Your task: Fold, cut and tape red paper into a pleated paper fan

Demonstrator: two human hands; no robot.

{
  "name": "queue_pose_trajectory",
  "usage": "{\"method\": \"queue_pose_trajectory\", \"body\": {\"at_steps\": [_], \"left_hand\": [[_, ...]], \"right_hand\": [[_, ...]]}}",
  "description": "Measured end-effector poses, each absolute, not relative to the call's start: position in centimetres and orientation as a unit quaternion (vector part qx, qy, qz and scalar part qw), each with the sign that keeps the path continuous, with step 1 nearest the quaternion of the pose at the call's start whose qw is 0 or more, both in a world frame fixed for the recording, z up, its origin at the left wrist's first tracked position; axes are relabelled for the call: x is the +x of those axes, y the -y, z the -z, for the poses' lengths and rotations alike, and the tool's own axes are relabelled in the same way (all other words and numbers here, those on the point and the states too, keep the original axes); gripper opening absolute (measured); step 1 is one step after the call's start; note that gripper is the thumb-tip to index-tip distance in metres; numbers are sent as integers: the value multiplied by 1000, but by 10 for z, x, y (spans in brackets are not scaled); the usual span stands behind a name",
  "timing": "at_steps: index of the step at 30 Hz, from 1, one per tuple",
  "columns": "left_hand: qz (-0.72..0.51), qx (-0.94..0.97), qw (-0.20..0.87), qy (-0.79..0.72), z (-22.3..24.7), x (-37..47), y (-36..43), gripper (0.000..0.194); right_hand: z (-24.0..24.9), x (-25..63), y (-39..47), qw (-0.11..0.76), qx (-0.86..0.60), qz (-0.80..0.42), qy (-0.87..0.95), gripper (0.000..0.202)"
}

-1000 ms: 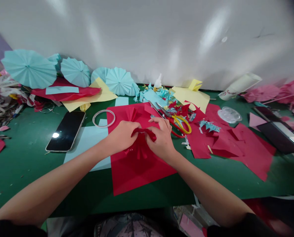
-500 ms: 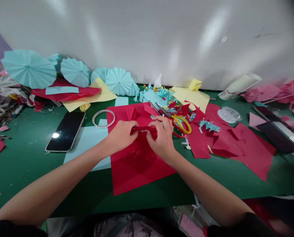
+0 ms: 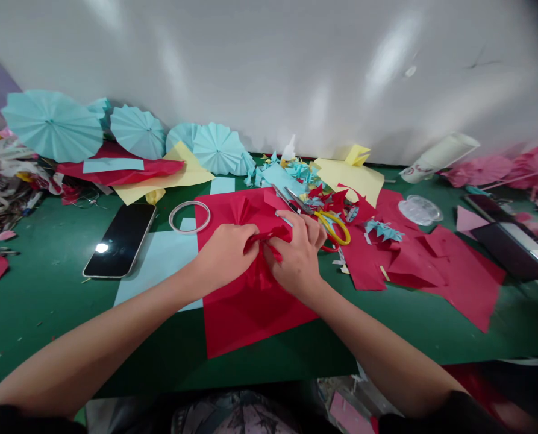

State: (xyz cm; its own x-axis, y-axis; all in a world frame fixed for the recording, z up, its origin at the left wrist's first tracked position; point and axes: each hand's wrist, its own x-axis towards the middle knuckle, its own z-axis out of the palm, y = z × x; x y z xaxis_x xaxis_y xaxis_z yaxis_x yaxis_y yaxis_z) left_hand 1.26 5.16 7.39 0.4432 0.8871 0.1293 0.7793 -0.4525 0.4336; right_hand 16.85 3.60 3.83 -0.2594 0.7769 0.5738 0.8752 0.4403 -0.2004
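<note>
Folds of the red piece (image 3: 272, 234) have tipped since half a second ago: its level band now slants, with one end rising over the right fingers and pleats showing below. Left hand (image 3: 230, 247) pinches one end narrowly between thumb and fingertips; right hand (image 3: 298, 256) is curled more loosely at the other, thumb underneath, index raised. Held from both ends, the folds probably stay bunched rather than springing apart — though the fingers hide the middle.

The piece is just above the red sheet (image 3: 255, 325), which lies flat and overlaps the blue sheet (image 3: 160, 271). A small red fan (image 3: 240, 210) is just beyond the left hand. Scissors (image 3: 334, 226) lie beside the right hand, tape (image 3: 172, 220) near the left — both likely placed for easy reach.
</note>
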Motion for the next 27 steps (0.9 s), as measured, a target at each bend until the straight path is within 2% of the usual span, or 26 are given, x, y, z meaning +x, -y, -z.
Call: {"method": "queue_pose_trajectory", "body": {"at_steps": [4,12,27], "left_hand": [[-156,857,117,-478,-75,14,-49,18],[-167,871,112,-447,-71,14,-49,19],[-123,880,150,-434,-78,13,-52,21]], "right_hand": [[-39,167,-36,322,-536,35,780,19],[-39,167,-37,304,-563,-52,767,13],[-40,165,-38,311,-547,-138,764,16]]}}
